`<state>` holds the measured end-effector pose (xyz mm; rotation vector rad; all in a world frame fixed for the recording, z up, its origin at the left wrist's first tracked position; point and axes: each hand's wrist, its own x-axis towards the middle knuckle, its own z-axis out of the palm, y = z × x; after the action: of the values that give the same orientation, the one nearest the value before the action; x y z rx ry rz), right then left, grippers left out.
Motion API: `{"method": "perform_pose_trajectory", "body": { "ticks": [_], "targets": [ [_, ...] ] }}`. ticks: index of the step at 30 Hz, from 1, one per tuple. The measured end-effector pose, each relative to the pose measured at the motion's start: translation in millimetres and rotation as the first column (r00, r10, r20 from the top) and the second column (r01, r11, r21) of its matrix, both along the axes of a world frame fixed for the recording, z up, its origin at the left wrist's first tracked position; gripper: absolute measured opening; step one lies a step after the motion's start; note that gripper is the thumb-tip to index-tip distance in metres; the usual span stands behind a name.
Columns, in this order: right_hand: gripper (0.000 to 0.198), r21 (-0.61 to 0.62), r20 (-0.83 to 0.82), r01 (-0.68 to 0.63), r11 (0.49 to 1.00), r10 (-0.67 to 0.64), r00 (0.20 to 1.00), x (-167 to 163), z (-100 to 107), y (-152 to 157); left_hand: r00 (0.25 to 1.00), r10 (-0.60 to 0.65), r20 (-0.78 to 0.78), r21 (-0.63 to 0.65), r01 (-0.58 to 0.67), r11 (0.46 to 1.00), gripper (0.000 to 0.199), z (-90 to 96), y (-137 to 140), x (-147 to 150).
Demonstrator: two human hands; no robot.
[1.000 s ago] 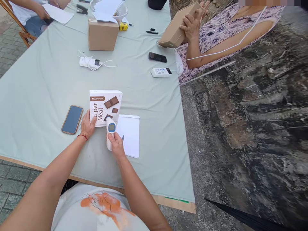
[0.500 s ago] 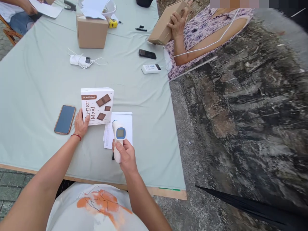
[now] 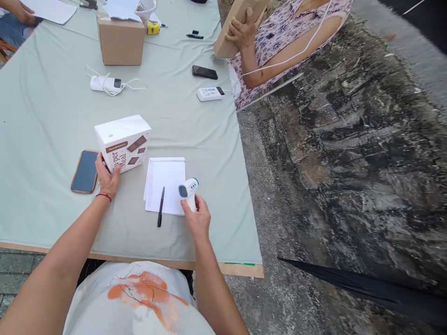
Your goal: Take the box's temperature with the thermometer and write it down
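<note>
My left hand [image 3: 107, 179] grips the lower left corner of a white snack box [image 3: 124, 139] with brown bar pictures on its front; the box is tilted, so its blank top face shows. My right hand [image 3: 197, 218] is wrapped around the handle of a white and blue infrared thermometer [image 3: 188, 190], its head pointing up and right. Between the hands lie white paper sheets [image 3: 165, 172] with a black pen [image 3: 161, 207] across their lower edge. A smartphone [image 3: 84, 171] with a dark screen rests left of my left hand.
A cardboard box [image 3: 122, 42] with papers on top stands at the back, beside a yellow tape measure [image 3: 152, 28]. White corded devices and a black phone [image 3: 204, 72] lie mid-table. A person at the right holds a brown carton [image 3: 237, 25]; another sits at the far left.
My right hand has moved the thermometer right, away from the snack box, and turned it, uncovering the pen. The snack box has tilted and shifted left in my left hand. The whole view has shifted slightly.
</note>
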<state>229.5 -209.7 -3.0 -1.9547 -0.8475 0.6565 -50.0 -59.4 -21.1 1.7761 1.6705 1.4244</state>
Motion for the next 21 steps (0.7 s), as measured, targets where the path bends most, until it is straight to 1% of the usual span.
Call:
{"method": "perform_pose_trajectory", "body": {
  "ticks": [2, 4, 6, 8, 9, 11, 12, 13, 14, 15, 16, 17, 18, 19, 20, 21],
  "targets": [
    [0.069, -0.112, 0.198, 0.021, 0.993, 0.002, 0.980, 21.7, -23.1, -3.8, 1.000, 0.013, 0.027, -0.012, -0.013, 1.000, 0.087, -4.8, 2.9, -0.2],
    [0.069, -0.200, 0.304, 0.031, 0.979, 0.031, 0.952, 38.4, -39.1, -9.1, 0.999, -0.009, 0.031, -0.025, 0.010, 1.000, 0.086, -7.3, 5.2, 0.5],
    [0.068, -0.239, 0.370, 0.039, 0.970, 0.054, 0.927, 47.6, -46.3, -13.5, 0.999, -0.046, 0.012, -0.036, 0.046, 0.998, 0.084, -7.9, 6.3, 1.5],
    [0.069, -0.208, 0.459, 0.056, 0.977, 0.047, 0.887, 48.2, -45.4, -15.2, 0.998, -0.069, -0.012, -0.041, 0.069, 0.997, 0.084, -7.3, 6.4, 2.5],
    [0.069, -0.162, 0.512, 0.068, 0.984, 0.025, 0.858, 45.3, -42.6, -14.9, 0.997, -0.073, -0.021, -0.038, 0.072, 0.997, 0.082, -6.9, 6.2, 3.0],
    [0.063, -0.022, 0.583, 0.056, 0.998, -0.033, 0.812, 33.1, -34.7, -12.8, 0.998, -0.058, -0.023, -0.016, 0.057, 0.998, 0.077, -5.9, 5.1, 4.0],
    [0.057, 0.048, 0.575, 0.016, 0.999, -0.040, 0.817, 24.1, -30.7, -11.1, 0.999, -0.040, -0.016, 0.004, 0.040, 0.999, 0.074, -5.5, 4.1, 4.5],
    [0.050, 0.101, 0.534, -0.045, 0.994, -0.016, 0.846, 13.6, -27.3, -9.3, 1.000, -0.013, -0.003, 0.025, 0.013, 1.000, 0.069, -5.0, 2.7, 4.9],
    [0.044, 0.135, 0.459, -0.122, 0.983, 0.047, 0.887, 1.9, -24.8, -7.4, 1.000, 0.024, 0.013, 0.040, -0.025, 0.999, 0.063, -4.3, 0.6, 5.1],
    [0.040, 0.143, 0.363, -0.197, 0.970, 0.134, 0.922, -10.2, -23.4, -5.5, 0.997, 0.071, 0.027, 0.045, -0.073, 0.996, 0.056, -3.3, -2.1, 5.2],
    [0.038, 0.132, 0.269, -0.259, 0.957, 0.217, 0.939, -21.9, -23.0, -3.6, 0.992, 0.122, 0.035, 0.040, -0.124, 0.992, 0.048, -1.9, -5.5, 5.2],
    [0.037, 0.108, 0.199, -0.301, 0.947, 0.276, 0.940, -32.6, -23.6, -1.8, 0.986, 0.162, 0.034, 0.031, -0.163, 0.986, 0.041, -0.1, -9.6, 5.1],
    [0.036, 0.078, 0.166, -0.329, 0.941, 0.313, 0.935, -41.6, -24.6, 0.0, 0.984, 0.179, 0.023, 0.027, -0.180, 0.983, 0.034, 2.2, -14.2, 5.3],
    [0.036, 0.050, 0.161, -0.345, 0.937, 0.334, 0.929, -48.5, -25.7, 1.7, 0.986, 0.167, 0.003, 0.031, -0.167, 0.985, 0.029, 4.8, -19.2, 5.9],
    [0.035, 0.029, 0.178, -0.355, 0.935, 0.344, 0.922, -53.1, -26.7, 3.4, 0.993, 0.120, -0.022, 0.041, -0.119, 0.992, 0.024, 7.8, -24.3, 7.4],
    [0.033, 0.015, 0.205, -0.362, 0.932, 0.352, 0.913, -55.6, -27.2, 4.9, 0.998, 0.039, -0.051, 0.051, -0.036, 0.998, 0.020, 10.9, -29.4, 10.0]
  ]
}}
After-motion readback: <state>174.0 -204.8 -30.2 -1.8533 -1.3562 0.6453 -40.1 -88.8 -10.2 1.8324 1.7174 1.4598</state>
